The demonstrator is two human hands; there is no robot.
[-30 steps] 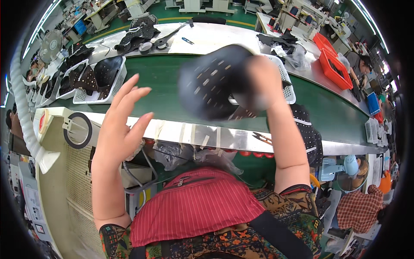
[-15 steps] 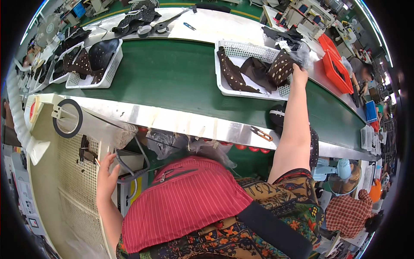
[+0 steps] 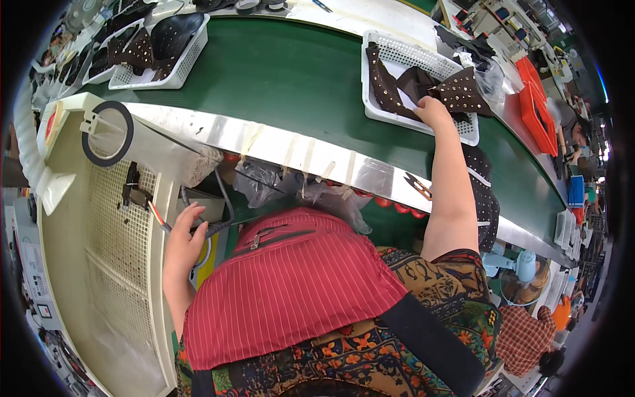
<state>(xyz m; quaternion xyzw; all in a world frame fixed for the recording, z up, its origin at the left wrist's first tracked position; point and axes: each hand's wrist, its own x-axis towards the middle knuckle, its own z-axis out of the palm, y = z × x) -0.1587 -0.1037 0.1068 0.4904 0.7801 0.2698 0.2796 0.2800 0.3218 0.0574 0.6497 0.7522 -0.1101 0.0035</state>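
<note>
My right hand [image 3: 433,109] reaches across the green conveyor belt [image 3: 278,86] into a white plastic basket [image 3: 423,59]. Its fingers close on a brown studded leather piece [image 3: 463,92], with other brown pieces [image 3: 383,83] lying beside it. My left hand [image 3: 184,239] is low at my left side, next to the cream perforated cabinet [image 3: 119,245]. It grips a thin tool with an orange tip [image 3: 157,215], and the tool's dark handle sticks out to the right of the palm. A red striped pouch [image 3: 284,284] sits at my waist.
A second white basket [image 3: 175,66] with dark studded pieces stands on the belt at the far left. A black ring [image 3: 86,142] sits on the cabinet top. Small snips [image 3: 417,185] lie on the belt's metal edge. Red crates [image 3: 539,106] and other people are at the right.
My right hand has stayed in the basket on the studded piece. My left hand has risen a little beside the cabinet and closed on the orange-tipped tool.
</note>
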